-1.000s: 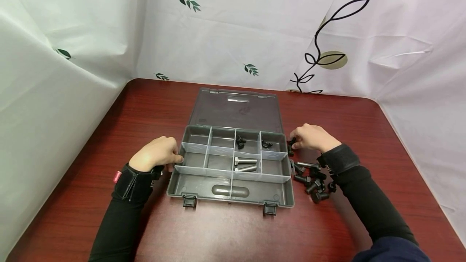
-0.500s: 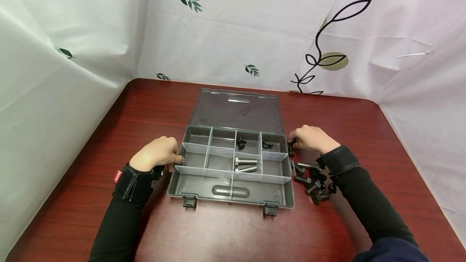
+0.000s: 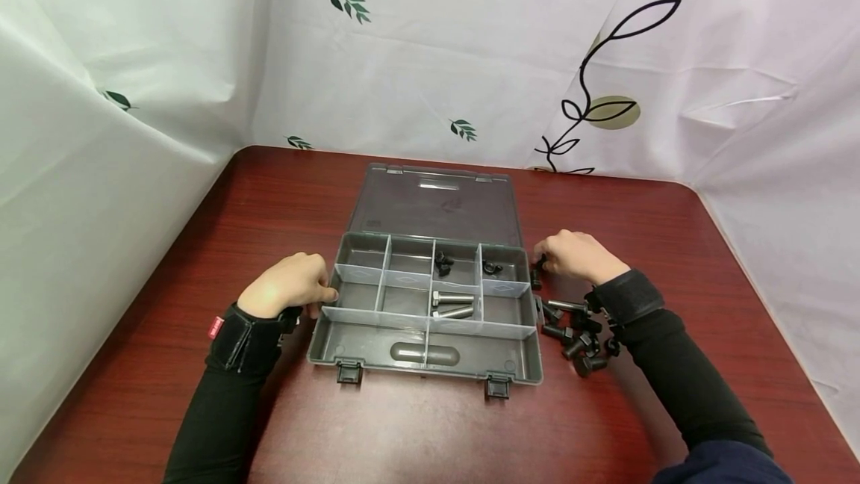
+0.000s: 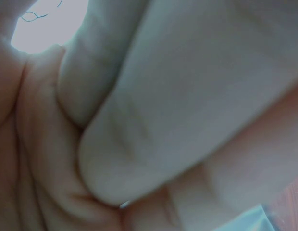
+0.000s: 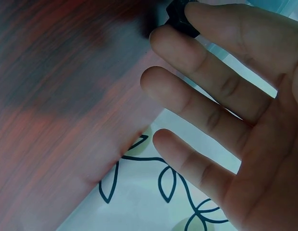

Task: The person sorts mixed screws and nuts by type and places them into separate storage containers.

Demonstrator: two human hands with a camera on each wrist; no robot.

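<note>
In the head view an open grey organizer box (image 3: pixel 393 373) has clear dividers. My left hand (image 3: pixel 289 286) grips its left wall, thumb at the rim; the left wrist view is filled by curled fingers (image 4: pixel 139 125). Past the box's right side, my right hand (image 3: pixel 574 254) pinches a black hex bolt (image 5: pixel 181 18) between thumb and forefinger, the other three fingers extended. Two silver bolts (image 3: pixel 454 298) lie in a middle compartment. Small black pieces (image 3: pixel 443 264) sit in one back compartment, and more black pieces (image 3: pixel 493 268) in the one to its right.
A pile of black bolts (image 3: pixel 579 338), with a silver one (image 3: pixel 566 305) among them, lies right of the box. The lid (image 3: pixel 440 204) lies folded back behind the box. White patterned sheets (image 3: pixel 430 58) enclose the red-brown table (image 3: pixel 416 432) at the back and sides.
</note>
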